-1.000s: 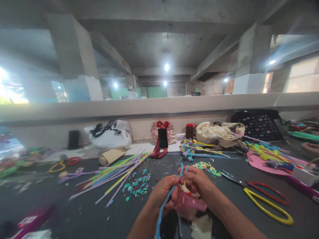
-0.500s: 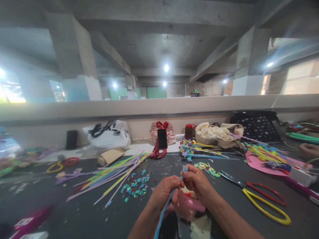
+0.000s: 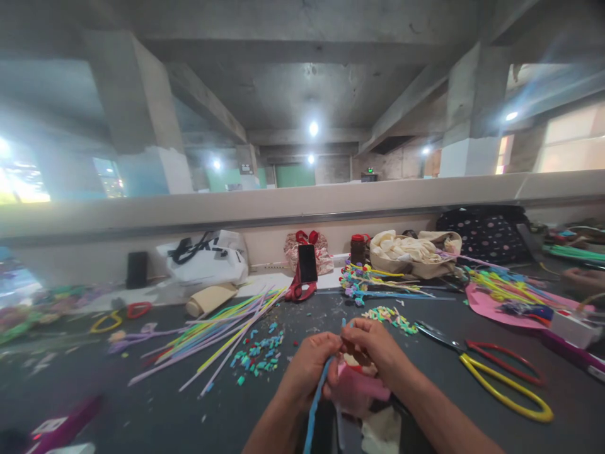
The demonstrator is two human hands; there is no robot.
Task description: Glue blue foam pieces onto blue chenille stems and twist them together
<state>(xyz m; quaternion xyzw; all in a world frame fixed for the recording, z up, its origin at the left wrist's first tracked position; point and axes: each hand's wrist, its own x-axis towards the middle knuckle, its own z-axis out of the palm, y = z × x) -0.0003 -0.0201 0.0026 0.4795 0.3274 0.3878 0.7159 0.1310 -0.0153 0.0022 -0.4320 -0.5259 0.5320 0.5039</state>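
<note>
A blue pipe cleaner (image 3: 314, 403) hangs down from between my two hands. My left hand (image 3: 316, 359) pinches it close to its upper end, with the long tail falling toward me. Against it, the fingers of my right hand (image 3: 369, 343) are closed on the top end, of which a short blue tip shows above the fingertips. Exactly how the end is bent is hidden by my fingers. Below my hands there is something pink (image 3: 357, 386), partly covered by my right wrist. To the right lie large scissors (image 3: 460, 354) with one red and one yellow handle, blades spread.
Long pastel pipe cleaners (image 3: 212, 340) fan out on the left, beside small blue-green pieces (image 3: 259, 353). Pale cut pieces (image 3: 390, 318) and bundled stems (image 3: 362, 284) lie beyond my right hand. A phone (image 3: 307, 263) stands at the back. Another person's hand (image 3: 583, 280) is at far right.
The pipe cleaner's tail has swung slightly right, and less of its top end shows above my right fingers. Both hands stay together in nearly the same place.
</note>
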